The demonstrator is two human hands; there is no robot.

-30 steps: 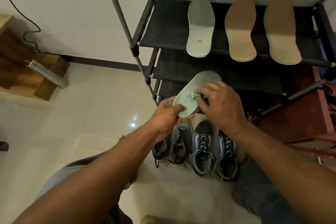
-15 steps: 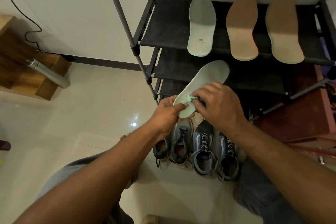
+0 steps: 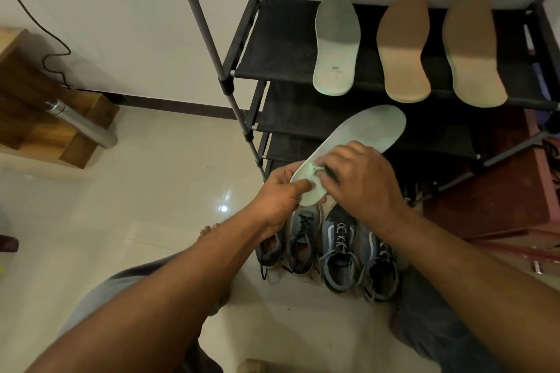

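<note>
Facing a black shoe rack [image 3: 272, 39], left hand [image 3: 278, 195] grips a pale green insole [image 3: 363, 130]; right hand [image 3: 360, 182] pinches a green scrap [image 3: 312, 168] on it.

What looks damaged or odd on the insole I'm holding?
The pale green insole has a small flap of its surface peeled up near the heel, where the right hand pinches it. The left hand grips the heel end.
</note>
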